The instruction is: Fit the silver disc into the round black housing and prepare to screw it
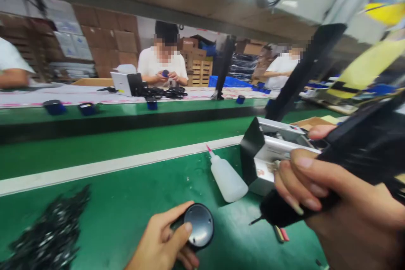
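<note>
Nearest the camera, the right hand [319, 196] was wrapped around the black body of a powered screwdriver [335, 177], fingers closed tight on its grip. The tool's long axis ran from the upper right down to the lower left, and its thin bit [255, 220] pointed at the green counter [120, 206], hanging just above the surface without touching it.

Low in the frame and to the left of that tip, the left hand [164, 242] held a round black part [198, 225], thumb over its near edge and fingers curled beneath, so the domed face looked up. The part lay down and left from the bit, near it but apart, with bare counter between them. Of the two hands, the left one already had the part; the right one stood off to its right and a little higher.

Between the hands and farther back lay a white squeeze bottle [228, 179] on its side, its pink nozzle aimed up and left. Just beside it, to the right, stood a grey metal fixture [268, 152] with a black flap. A heap of small black parts [47, 232] sat at the far left. Across the green belt, a person in a white shirt [163, 65] handled a small blue piece.
</note>
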The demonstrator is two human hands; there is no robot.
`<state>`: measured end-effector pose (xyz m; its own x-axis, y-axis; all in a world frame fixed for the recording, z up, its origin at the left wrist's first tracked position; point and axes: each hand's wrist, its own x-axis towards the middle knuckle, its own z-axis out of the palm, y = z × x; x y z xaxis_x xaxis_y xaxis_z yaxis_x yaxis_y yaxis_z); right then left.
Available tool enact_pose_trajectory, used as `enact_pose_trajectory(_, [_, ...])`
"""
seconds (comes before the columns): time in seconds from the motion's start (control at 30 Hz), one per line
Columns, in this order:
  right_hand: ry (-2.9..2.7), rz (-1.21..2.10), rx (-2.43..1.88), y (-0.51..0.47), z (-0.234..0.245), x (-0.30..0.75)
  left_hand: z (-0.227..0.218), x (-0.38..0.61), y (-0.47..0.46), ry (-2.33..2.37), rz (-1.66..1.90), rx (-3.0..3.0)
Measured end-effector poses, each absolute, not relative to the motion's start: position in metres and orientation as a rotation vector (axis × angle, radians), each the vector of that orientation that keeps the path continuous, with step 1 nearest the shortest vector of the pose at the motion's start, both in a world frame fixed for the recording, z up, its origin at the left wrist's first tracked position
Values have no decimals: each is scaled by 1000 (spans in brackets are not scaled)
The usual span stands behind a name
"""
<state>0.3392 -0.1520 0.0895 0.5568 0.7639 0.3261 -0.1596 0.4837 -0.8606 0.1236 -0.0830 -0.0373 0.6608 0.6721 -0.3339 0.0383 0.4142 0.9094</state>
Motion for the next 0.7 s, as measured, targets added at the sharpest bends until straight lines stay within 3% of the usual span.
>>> enact_pose_trajectory(0.17, [-905,817,-917,-132,87,274,-57,123,-80,704,493,1021])
enact_pose_trajectory(0.33, [-908,754,-1020,-125,83,264,-79,123,-81,675,502,1030])
enact_pose_trajectory(0.7, [-1238,950,-1009,-121,54,273,-60,121,-83,755,446,1106])
